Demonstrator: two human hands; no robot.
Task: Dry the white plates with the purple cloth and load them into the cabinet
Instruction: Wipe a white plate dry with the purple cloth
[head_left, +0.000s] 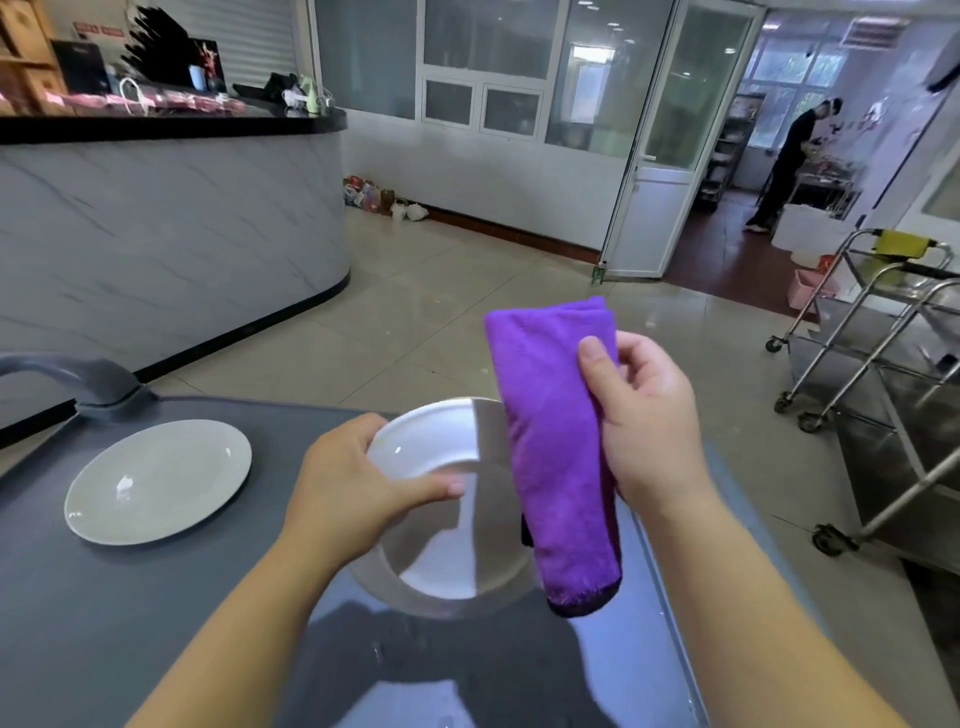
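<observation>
The left grip (348, 493) clasps a white plate (441, 551) by its rim. The thumb lies across the inner face and the fingers curl underneath, so the dish tilts up toward the person with its hollow open for wiping. The right grip (644, 421) is clenched round the purple cloth (550, 441), thumb on the front and fingers behind. The cloth is folded into a thick pad that stands above this grip and hangs below it. Its lower part crosses in front of the plate's right edge, though I cannot tell whether it touches.

Held this way, I'd judge the pad is meant to sweep the face while the other grip steadies the dish. The rim hold keeps the fingers out of the cloth's path.

The plate hangs between the two grips, lifted off the grey table (78, 623). Well to the left of the left grip, a second plate (158, 480) lies flat and face up on that table, apparently waiting its turn.

As for containers, the cabinet meant to take the plates is nowhere in sight. Beyond the right grip stand steel trolleys (883, 364), and I cannot make out what is on their shelves. Loading has not yet started.
</observation>
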